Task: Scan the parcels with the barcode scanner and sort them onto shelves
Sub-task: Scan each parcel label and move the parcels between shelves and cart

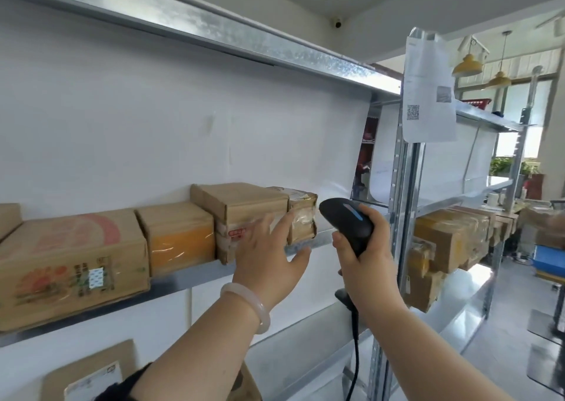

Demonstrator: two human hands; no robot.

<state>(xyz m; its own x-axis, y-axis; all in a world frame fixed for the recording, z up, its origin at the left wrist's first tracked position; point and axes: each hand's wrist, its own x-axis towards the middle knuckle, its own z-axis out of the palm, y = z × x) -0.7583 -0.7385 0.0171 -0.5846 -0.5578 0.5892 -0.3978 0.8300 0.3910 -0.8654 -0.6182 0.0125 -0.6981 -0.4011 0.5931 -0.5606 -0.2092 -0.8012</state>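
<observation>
Against white wall (153,119), metal shelf (189,275), parcels (244,217)

Raised forward on bare forearms: left hand (269,257) with fingers straight and spread, palm turned away; right hand (365,260) just beside it, upright, fingers wrapped round the barcode scanner (348,220).

Shelf beam (214,30), upper left: galvanised metal, spangled. Parcels (241,217), mid-frame: matt cardboard w/ glossy tape. Scanner (345,217): smooth black plastic.

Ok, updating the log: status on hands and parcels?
Right hand grips barcode scanner. Left hand open, fingers spread before cardboard parcel on shelf. Nothing in the way.
</observation>
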